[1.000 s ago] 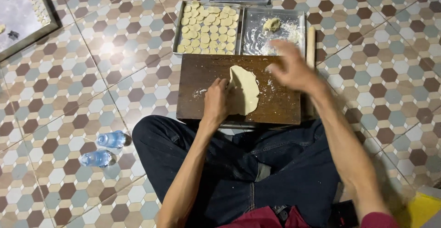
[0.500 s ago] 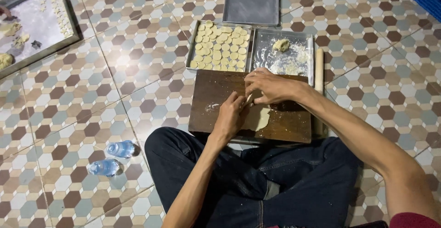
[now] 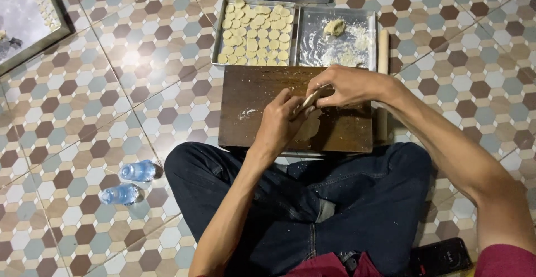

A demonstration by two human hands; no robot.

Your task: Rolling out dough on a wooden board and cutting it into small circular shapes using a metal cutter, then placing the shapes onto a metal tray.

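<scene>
I see my left hand (image 3: pixel 281 125) and right hand (image 3: pixel 345 86) both pinching one flat pale dough sheet (image 3: pixel 310 118) over the brown wooden board (image 3: pixel 251 95); two clear plastic bottles (image 3: pixel 129 182) lie at eight o'clock.

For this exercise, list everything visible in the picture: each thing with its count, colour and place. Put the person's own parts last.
wooden board: one, dark brown, on the floor in front of the crossed legs
dough sheet: one, pale, on the board, one edge lifted by both hands
tray of dough rounds: one, metal, rows of pale rounds, behind the board on the left
floured tray: one, metal, white flour and a dough lump, right of the first tray
rolling pin: one, light wood, beside the floured tray
water bottles: two, clear with blue, lying on the tiles
dark phone: one, black, bottom right
left hand: on the dough sheet
right hand: pinching the dough's edge
</scene>
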